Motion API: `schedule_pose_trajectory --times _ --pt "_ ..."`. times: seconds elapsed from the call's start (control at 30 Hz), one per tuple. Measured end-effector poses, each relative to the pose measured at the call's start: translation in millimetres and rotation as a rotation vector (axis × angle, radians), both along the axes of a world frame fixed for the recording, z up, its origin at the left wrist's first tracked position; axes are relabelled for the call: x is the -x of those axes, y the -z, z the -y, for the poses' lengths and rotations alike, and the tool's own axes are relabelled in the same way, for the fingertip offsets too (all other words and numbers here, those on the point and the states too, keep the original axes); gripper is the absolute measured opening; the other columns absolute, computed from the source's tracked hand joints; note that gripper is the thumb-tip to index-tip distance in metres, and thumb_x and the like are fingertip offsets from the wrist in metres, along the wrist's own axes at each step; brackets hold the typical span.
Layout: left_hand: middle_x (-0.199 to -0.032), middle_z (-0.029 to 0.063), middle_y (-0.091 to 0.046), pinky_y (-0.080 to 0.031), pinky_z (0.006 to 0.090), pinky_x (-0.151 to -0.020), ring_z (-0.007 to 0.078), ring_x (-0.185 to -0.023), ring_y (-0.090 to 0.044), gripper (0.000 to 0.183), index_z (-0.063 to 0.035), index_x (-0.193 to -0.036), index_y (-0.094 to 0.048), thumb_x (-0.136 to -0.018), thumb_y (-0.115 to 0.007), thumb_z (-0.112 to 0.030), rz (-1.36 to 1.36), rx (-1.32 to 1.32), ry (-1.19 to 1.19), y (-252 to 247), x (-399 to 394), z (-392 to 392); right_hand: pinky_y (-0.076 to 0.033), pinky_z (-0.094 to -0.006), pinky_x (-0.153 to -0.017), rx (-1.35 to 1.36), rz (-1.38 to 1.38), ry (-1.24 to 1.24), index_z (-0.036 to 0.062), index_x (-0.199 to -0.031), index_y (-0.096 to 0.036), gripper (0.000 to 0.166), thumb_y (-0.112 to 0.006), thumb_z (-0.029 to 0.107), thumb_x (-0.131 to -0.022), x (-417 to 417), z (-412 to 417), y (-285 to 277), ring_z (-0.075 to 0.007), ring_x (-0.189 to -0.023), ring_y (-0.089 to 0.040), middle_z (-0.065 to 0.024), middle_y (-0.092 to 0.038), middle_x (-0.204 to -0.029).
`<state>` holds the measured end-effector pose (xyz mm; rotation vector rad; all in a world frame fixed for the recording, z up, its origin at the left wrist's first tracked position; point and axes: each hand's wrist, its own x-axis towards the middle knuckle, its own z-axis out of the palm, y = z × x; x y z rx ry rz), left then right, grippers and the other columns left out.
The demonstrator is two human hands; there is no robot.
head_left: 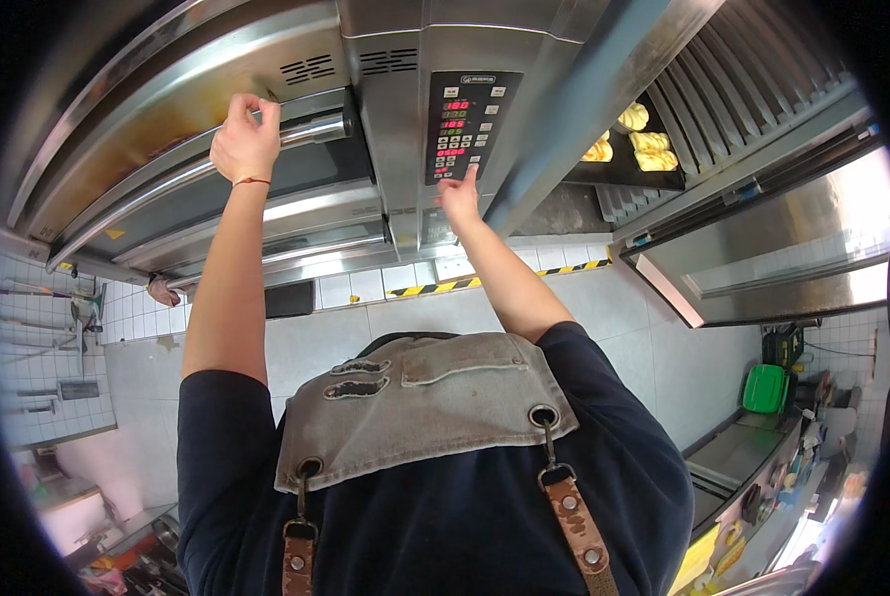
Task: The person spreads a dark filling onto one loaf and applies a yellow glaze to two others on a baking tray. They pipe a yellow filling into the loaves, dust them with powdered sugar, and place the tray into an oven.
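Note:
A steel deck oven fills the upper left, with a tubular door handle (139,195) across its door. My left hand (247,141) is raised at this handle, its fingers curled; whether it grips the handle or only rests over it is not clear. On the oven's control panel (475,123), red and green digits are lit. My right hand (460,195) is at the panel's lower end, index finger extended to a button near its right edge, with nothing held. To the right, a dark baking tray (616,170) with several yellow-topped pastries (655,160) sits in a ribbed steel rack cabinet (743,89).
A steel-framed cabinet door (780,261) stands swung out at the right. Black-and-yellow tape (445,286) marks the floor edge below the oven. A green bin (765,387) and a cluttered counter (758,454) are at the lower right. Long-handled tools hang at the left wall.

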<state>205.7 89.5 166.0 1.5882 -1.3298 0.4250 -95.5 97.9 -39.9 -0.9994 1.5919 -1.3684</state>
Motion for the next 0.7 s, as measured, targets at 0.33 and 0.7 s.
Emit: schedule_pose_trajectory --times 0.33,0.7 --pt "-0.067 0.0083 -0.065 -0.049 0.0461 -0.06 0.0345 -0.068 -0.065 0.019 -0.0218 -0.083 -0.061 -0.082 -0.059 -0.041 0.023 -0.074 -0.038 7 3 2 -0.049 -0.0357 -0.075 -0.087 0.15 -0.275 0.0188 -0.14 0.035 0.11 -0.063 0.021 -0.089 11 14 -3 -0.019 -0.079 -0.062 -0.0078 -0.058 -0.118" --pt "-0.134 0.0152 -0.044 -0.033 0.0538 -0.105 0.0378 -0.122 -0.043 0.043 -0.0119 -0.115 -0.051 -0.078 -0.067 -0.028 0.179 -0.025 0.213 121 32 -180 -0.053 -0.0336 -0.064 -0.781 0.28 -0.762 0.0082 -0.107 -0.053 0.026 -0.061 0.018 -0.085 -28 -141 166 -0.0246 -0.073 -0.061 -0.0093 -0.06 -0.094"
